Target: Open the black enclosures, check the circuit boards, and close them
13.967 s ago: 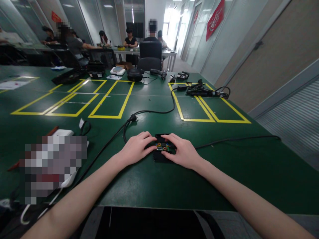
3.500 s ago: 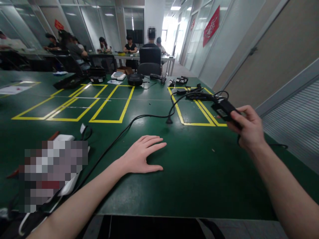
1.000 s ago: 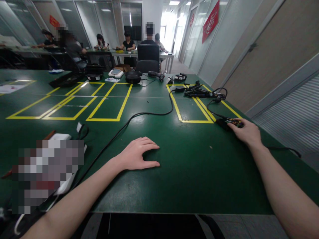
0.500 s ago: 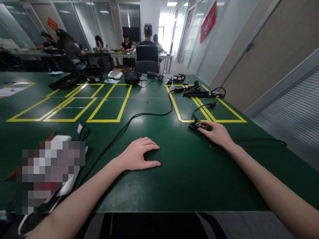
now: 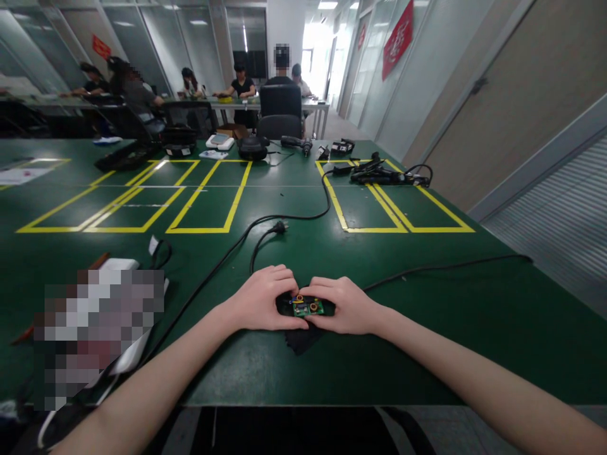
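Observation:
A small black power adapter [image 5: 306, 308] with its green circuit board exposed lies on the green table [image 5: 427, 328] in front of me. My left hand [image 5: 260, 299] curls round its left side and my right hand [image 5: 342, 304] grips its right side, the thumbs meeting under the board. A black cable [image 5: 446, 265] runs from it to the right across the table. A second lead ends in a plug [image 5: 279, 226] just beyond my hands.
Yellow tape boxes [image 5: 208, 196] mark the table. Black adapters and cables [image 5: 384, 175] lie at the far right box. A white device [image 5: 118, 265] and a blurred patch sit at my left. A long black cord [image 5: 222, 253] crosses the middle. People sit at a far table [image 5: 265, 98].
My right hand has dragged the adapter from the right of the table to the spot in front of me. My left hand, resting flat before, now closes on it too.

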`<state>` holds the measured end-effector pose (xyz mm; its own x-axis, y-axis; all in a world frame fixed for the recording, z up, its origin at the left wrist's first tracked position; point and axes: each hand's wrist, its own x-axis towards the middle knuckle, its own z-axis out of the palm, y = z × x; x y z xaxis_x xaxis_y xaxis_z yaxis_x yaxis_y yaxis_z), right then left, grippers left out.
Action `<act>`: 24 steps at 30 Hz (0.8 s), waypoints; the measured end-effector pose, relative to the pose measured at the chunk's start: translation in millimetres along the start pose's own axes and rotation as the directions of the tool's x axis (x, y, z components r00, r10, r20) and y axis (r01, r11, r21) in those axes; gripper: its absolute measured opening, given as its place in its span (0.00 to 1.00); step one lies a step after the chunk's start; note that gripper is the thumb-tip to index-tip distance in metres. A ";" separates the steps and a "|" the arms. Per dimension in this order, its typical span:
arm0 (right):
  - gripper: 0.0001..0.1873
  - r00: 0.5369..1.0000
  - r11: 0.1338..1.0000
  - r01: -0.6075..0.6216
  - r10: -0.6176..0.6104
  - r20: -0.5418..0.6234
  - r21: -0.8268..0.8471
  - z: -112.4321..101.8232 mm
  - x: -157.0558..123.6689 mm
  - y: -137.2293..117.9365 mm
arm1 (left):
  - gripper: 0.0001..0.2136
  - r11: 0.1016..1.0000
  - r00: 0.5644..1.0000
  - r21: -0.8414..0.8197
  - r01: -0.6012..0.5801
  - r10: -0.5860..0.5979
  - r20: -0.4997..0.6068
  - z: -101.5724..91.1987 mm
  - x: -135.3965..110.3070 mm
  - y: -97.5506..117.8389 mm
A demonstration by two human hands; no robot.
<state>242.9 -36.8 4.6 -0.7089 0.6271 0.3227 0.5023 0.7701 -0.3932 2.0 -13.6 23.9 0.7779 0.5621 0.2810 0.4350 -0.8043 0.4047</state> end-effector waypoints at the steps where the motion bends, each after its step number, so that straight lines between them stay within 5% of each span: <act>1: 0.16 1.000 1.000 -0.007 0.007 -0.021 -0.004 -0.8 -0.2 2.0 | 0.22 1.000 1.000 0.012 0.009 -0.009 0.005 0.3 0.0 -0.6; 9: 0.16 0.991 0.997 -0.033 0.041 -0.128 0.063 -5.0 -4.7 10.5 | 0.36 0.983 0.992 0.133 0.126 -0.128 0.008 -1.3 -0.2 -4.9; 17: 0.17 0.989 0.997 -0.061 0.067 -0.134 0.049 -2.8 -2.5 9.9 | 0.43 0.991 0.995 0.090 0.102 -0.102 0.000 4.4 -3.4 -10.2; 21: 0.20 0.989 1.000 -0.017 0.021 -0.146 0.024 -6.6 -2.3 10.8 | 0.40 0.999 1.000 0.017 0.028 -0.028 -0.013 3.3 -5.4 -13.4; 24: 0.24 0.993 1.000 -0.010 0.009 -0.120 -0.010 -8.5 -2.1 11.5 | 0.26 0.999 0.997 -0.023 0.032 -0.034 -0.067 0.5 -4.7 -11.9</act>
<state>254.4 -28.3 6.7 -0.6398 0.6433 0.4205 0.5145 0.7649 -0.3874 -6.7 -6.7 17.3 0.7307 0.6005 0.3247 0.4493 -0.7811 0.4336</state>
